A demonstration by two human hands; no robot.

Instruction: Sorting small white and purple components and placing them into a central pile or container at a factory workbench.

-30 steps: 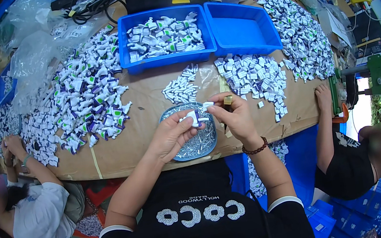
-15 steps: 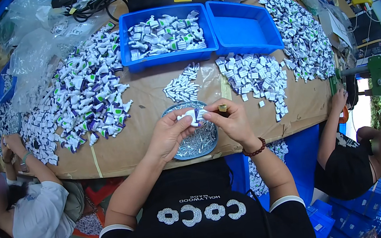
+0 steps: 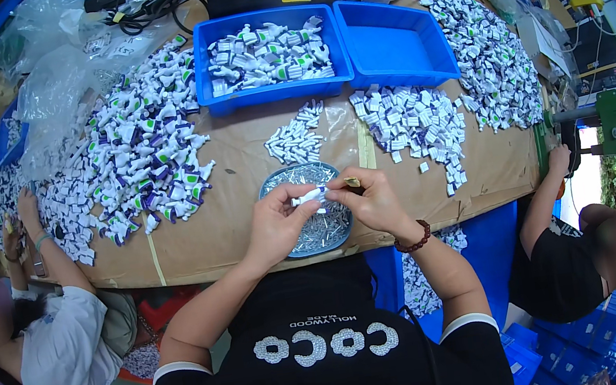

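Note:
Between my hands is a small white plastic figure part with a bit of purple, held over a blue tub of thin silvery metal pins. My left hand pinches its left end between thumb and fingers. At the other end, my right hand has its thumb and fingertips closed on the part; my fingers hide some of it. A yellowish-brown wrap shows on a right finger. Just beyond the tub lies a small pile of slim white pieces.
A blue bin of white figure parts stands beside another blue bin. Piles of white, purple and green parts spread left; blocky white pieces lie right. Co-workers' hands are at both table ends.
The figure part has turned in my fingers, and my hands have shifted slightly closer together. At the left, a co-worker's hand has moved up toward the pile.

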